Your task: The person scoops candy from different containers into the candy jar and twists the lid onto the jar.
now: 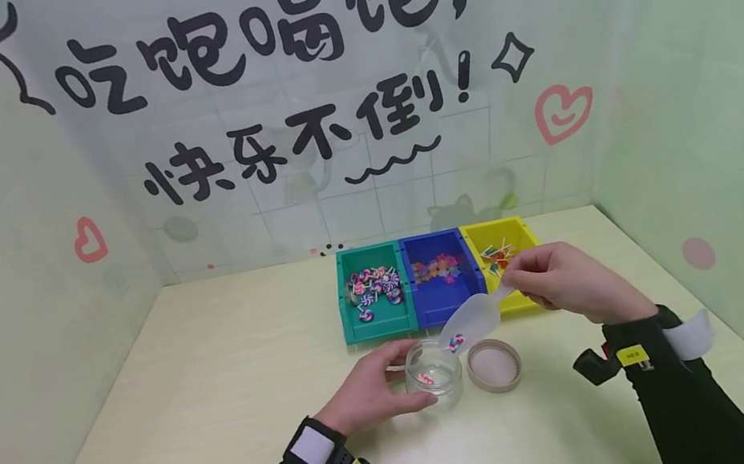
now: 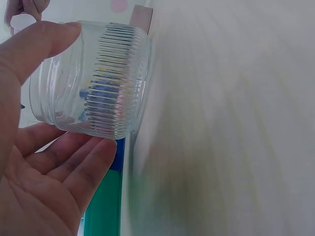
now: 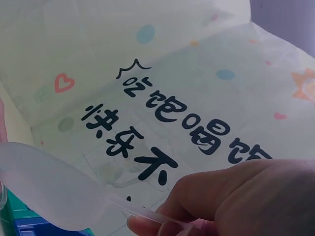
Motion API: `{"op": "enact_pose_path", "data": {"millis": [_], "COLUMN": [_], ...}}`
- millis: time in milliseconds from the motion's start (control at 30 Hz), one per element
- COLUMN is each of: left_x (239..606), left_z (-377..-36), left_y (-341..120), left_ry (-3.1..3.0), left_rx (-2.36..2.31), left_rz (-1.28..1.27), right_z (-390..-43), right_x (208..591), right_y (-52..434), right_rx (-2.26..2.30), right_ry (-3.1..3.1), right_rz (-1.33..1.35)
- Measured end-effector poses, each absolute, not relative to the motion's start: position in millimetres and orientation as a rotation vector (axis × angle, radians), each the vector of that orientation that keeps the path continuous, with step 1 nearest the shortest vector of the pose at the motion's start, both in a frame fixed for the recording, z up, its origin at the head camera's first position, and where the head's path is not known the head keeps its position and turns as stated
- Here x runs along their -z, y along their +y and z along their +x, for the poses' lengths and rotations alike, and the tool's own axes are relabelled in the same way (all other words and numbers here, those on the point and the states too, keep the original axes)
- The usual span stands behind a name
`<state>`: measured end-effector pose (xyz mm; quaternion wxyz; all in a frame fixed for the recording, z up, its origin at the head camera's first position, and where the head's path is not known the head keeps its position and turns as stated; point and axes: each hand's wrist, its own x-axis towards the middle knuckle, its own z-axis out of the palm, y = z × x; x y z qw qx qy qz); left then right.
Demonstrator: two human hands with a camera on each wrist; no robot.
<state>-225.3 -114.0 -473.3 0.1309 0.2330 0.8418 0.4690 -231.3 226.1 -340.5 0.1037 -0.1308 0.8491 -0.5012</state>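
My left hand (image 1: 371, 390) holds a clear glass jar (image 1: 435, 376) round its side, thumb on one side and fingers on the other. The jar stands uncovered on the table, its lower wall ribbed, with a small pink-and-white piece (image 1: 425, 378) inside. My right hand (image 1: 566, 285) pinches the handle of a translucent white plastic scoop (image 1: 471, 320). The scoop tilts down to the left, its tip at the jar's rim. A small swirl-patterned lollipop piece (image 1: 457, 342) lies near that tip. Right of the jar, a round lid (image 1: 494, 366) lies on the table.
Behind the jar stand three joined bins. The green bin (image 1: 380, 329) holds swirl lollipop pieces, the blue bin (image 1: 442, 312) small coloured pieces, and the yellow bin (image 1: 499, 228) tiny sticks with coloured ends. Printed walls (image 1: 376, 211) border the table (image 1: 222, 393).
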Motion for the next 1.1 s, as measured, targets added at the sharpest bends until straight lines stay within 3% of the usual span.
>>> {"op": "enact_pose_path", "data": {"millis": [1100], "left_x": [474.2], "left_z": [-225.6], "left_y": [-114.7], "left_ry": [2.444], "left_rx": [-1.361], "left_rz": [0.684], "right_z": [-230.9], "right_x": [335.7], "right_y": [222.9], "right_rx": [1.52], "right_ry": [2.456], "right_rz": [-0.283]}}
